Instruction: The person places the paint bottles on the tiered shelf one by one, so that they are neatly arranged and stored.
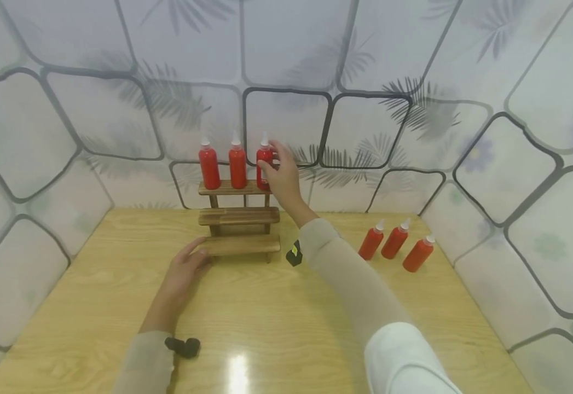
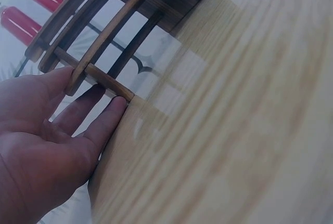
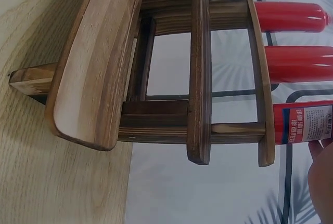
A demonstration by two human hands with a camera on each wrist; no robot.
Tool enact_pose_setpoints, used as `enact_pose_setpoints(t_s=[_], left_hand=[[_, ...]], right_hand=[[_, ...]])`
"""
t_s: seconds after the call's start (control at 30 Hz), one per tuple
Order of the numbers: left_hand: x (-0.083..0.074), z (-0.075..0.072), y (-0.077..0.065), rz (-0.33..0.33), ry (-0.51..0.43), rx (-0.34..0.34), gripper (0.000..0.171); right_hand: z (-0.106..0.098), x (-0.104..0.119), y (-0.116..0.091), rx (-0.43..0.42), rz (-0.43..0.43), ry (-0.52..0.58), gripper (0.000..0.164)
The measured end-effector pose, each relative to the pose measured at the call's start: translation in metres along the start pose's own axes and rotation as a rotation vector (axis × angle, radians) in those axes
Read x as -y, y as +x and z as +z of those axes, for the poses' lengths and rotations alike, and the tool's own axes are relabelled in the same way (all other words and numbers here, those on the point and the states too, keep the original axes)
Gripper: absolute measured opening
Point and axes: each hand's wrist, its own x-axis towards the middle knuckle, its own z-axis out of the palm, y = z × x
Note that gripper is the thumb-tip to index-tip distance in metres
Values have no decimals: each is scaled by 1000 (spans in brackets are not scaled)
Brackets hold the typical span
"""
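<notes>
A three-tier wooden stand [image 1: 239,216] stands on the table by the back wall. On its top tier are three upright red bottles with white pointed caps: the left bottle [image 1: 209,168], the middle bottle [image 1: 237,168] and the right bottle [image 1: 264,153]. My right hand [image 1: 286,178] grips the right bottle, whose printed label [image 3: 307,123] shows in the right wrist view. My left hand [image 1: 180,276] holds the left end of the stand's lowest tier, its fingertips against the wood in the left wrist view.
Three more red bottles stand on the table [image 1: 247,312] at the right: a near-left one [image 1: 371,244], a middle one [image 1: 394,243] and a right one [image 1: 418,256]. Patterned walls [image 1: 286,49] enclose the table at the back and both sides.
</notes>
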Motion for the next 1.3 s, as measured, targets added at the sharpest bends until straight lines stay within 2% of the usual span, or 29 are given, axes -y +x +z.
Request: enact_pose_setpoints(t_s=[0.23,0.63,0.87,1.13,1.3], left_hand=[[2,0,2,6,9,0,59],[0,-2,2,17,11,-4,57],[-1,-1,2,16,11,-12,57],[-2,-2,1,28,35,5,58],[-1,-1,2,21,30,-7,59]], right_hand=[[1,3,2,42,37,-2,57],[-10,-6,17,211,83,40,58],[-16,-10,22,253,68,150,59],[-29,-18,9,233,87,201,69],[-47,-2,-11,237,80,174,65]])
